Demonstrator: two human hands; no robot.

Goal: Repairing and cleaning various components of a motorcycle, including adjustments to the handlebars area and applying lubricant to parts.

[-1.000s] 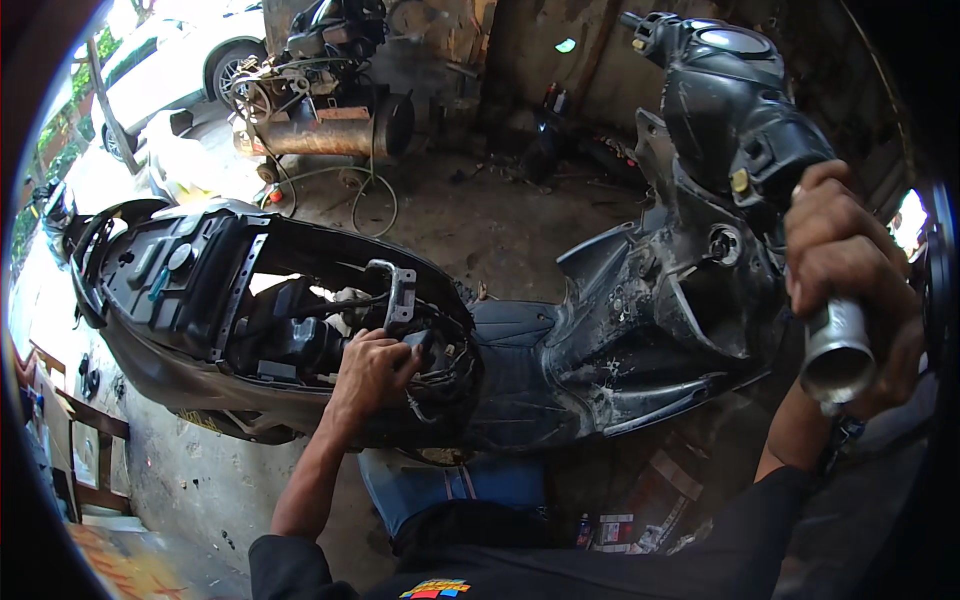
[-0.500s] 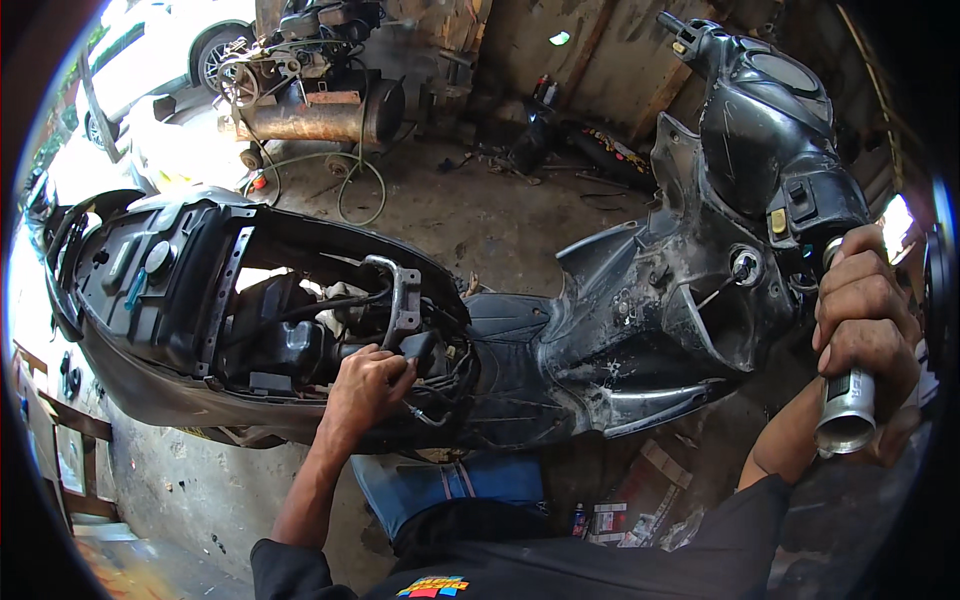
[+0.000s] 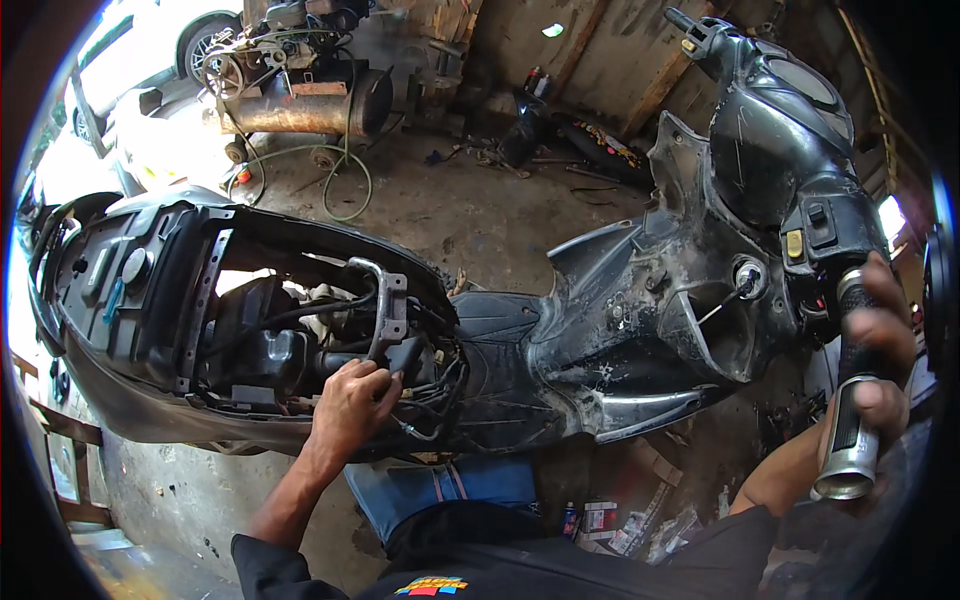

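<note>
While the scooter [image 3: 495,335] stands crosswise, tail left, handlebar right: both hands at its near side
left hand [image 3: 350,400]: fingers curled into a fist beside the black block [image 3: 404,355]; anything gripped is hidden
right hand [image 3: 886,335]: loosely wrapped round the near handlebar grip [image 3: 850,432], fingers blurred
done: engine bay [image 3: 345,236] uncovered, metal bracket [image 3: 391,308] exposed
left: can't tell; front panels [image 3: 620,330] fitted, scuffed
far left: rusty compressor [image 3: 310,112], white car [image 3: 130,40] beyond

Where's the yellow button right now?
In the head view, right side: the yellow button sits on the black switch housing, up and left of the right hand.
</note>
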